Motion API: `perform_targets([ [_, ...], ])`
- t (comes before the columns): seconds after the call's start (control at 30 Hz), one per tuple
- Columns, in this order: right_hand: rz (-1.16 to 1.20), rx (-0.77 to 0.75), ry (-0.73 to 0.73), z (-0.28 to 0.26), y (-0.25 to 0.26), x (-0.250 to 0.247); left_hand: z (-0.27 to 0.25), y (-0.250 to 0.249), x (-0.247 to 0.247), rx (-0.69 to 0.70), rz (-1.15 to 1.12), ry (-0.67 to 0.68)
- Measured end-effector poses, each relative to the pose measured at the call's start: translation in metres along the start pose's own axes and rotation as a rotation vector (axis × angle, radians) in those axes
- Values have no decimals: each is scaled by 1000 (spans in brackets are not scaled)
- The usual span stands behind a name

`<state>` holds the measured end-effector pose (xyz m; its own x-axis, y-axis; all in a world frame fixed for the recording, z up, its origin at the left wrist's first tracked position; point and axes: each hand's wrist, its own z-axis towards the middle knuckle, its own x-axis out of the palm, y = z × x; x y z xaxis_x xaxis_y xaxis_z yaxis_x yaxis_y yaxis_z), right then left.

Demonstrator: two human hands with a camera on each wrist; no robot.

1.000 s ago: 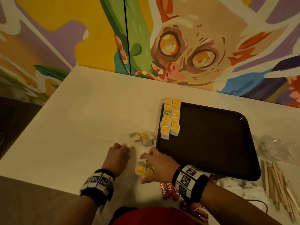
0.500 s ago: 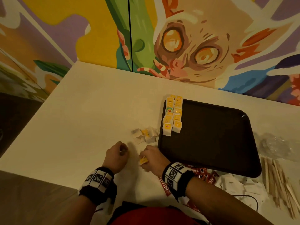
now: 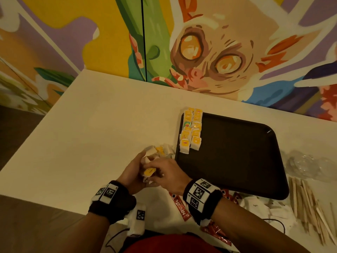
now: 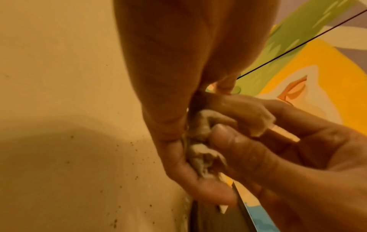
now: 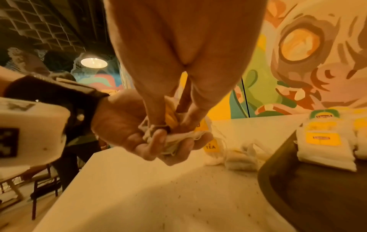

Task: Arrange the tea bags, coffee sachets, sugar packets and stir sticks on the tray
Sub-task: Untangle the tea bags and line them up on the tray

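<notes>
We've got both hands off the tabletop [image 3: 102,114], left hand [image 3: 131,169] and right hand [image 3: 166,173] pinching a bunch of tea bags [image 5: 172,138] beside the tray [image 3: 237,161]; tangled strings could snag, spilling bags.

The tray [image 3: 237,161] lies bare right of 2 tea-bag rows [image 3: 191,132]; loose bags [image 3: 164,151] crowd its left edge.

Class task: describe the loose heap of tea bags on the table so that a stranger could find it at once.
Find the black tray on the white table. Just off its left edge, beyond both hands, lies the heap. Unlike the tea bags in rows on the tray, it is jumbled.
</notes>
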<state>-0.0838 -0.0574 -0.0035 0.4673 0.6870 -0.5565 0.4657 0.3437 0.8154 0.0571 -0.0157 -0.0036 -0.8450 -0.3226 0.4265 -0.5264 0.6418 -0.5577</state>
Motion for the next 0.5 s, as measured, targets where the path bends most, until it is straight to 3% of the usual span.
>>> perform_targets([
  [0.17,-9,0,-20,-2,7,-8,2,-3,11,90,78,-81],
  [0.3,164,-2,-94,-4,12,-18,5,-8,16,207,51,-144],
  [0.5,440,17,-326,-7,13,-30,10,-11,18,270,22,-224],
])
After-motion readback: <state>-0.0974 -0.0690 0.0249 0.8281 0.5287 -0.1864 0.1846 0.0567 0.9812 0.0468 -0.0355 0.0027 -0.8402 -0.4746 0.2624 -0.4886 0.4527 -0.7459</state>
